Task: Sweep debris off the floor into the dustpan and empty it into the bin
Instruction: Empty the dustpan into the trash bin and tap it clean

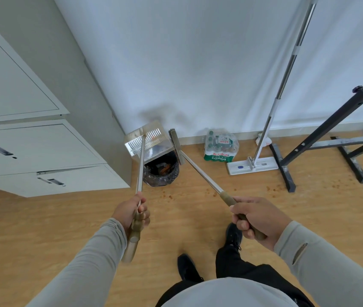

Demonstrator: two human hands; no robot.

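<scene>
Metal dustpan [146, 140] tilts over black-lined bin [161, 171].

two hands [131, 212], one dustpan [148, 140], one broom [177, 149], one bin [161, 170], one mop [252, 166], one bottle pack [220, 148].

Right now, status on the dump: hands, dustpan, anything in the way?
Left hand shut on dustpan handle, right hand on broom handle. Dustpan tipped over bin. Debris left on floor; nothing blocking.

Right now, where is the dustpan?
Centre-left in the head view, the dustpan is raised by the left hand and tipped over the bin, beside the broom head.
</scene>
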